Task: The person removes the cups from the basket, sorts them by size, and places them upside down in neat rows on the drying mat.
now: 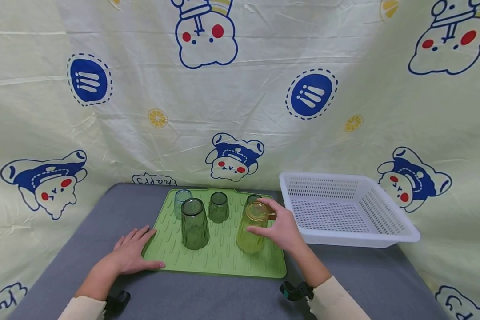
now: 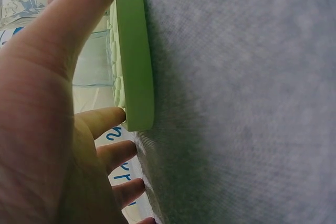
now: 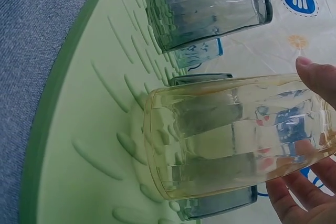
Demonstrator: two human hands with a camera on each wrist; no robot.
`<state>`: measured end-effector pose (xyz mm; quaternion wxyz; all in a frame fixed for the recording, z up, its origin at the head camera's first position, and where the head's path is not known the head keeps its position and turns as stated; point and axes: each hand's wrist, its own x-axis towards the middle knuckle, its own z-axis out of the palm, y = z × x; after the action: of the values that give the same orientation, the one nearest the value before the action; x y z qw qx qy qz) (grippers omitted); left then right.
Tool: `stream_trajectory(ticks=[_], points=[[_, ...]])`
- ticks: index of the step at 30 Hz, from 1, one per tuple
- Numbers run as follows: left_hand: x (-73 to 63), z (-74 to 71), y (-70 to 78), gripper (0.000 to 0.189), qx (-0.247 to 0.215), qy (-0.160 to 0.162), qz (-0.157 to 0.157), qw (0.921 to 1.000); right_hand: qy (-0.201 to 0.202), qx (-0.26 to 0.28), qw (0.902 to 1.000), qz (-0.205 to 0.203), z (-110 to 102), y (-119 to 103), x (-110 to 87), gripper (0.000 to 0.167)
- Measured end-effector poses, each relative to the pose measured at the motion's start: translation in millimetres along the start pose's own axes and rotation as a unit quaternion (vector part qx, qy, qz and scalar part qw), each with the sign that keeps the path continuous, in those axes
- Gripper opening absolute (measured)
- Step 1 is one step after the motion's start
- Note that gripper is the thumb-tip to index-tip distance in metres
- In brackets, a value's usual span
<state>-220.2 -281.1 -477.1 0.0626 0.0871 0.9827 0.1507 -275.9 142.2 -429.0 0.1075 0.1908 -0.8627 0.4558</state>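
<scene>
My right hand (image 1: 282,224) holds an amber-yellow drinking glass (image 1: 251,231) between thumb and fingers, near its narrower upper end. In the right wrist view, the wide end of this glass (image 3: 210,140) is right at the ribbed surface of a green drying mat (image 1: 224,262). My left hand (image 1: 130,253) lies spread at the mat's left edge, with the thumb and a fingertip touching it. A tall grey-green glass (image 1: 195,226) stands left of the yellow one. Behind are a pale blue glass (image 1: 178,209), a short dark green glass (image 1: 218,209) and another dark glass (image 1: 253,198), partly hidden.
A white perforated plastic basket (image 1: 356,238) sits at the right, close beside the mat's back right corner. Grey cloth (image 1: 224,298) covers the table. A printed curtain (image 1: 240,98) hangs behind. Each wrist wears a dark strap.
</scene>
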Motion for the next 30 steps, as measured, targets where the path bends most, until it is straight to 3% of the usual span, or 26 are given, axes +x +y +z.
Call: stream_trajectory(ticks=[30], points=[[1.0,-1.1,1.9,0.112,-0.003,-0.01,-0.004,0.9999,0.016,0.011,0.9991,0.038,15,9,-1.7,0.078]])
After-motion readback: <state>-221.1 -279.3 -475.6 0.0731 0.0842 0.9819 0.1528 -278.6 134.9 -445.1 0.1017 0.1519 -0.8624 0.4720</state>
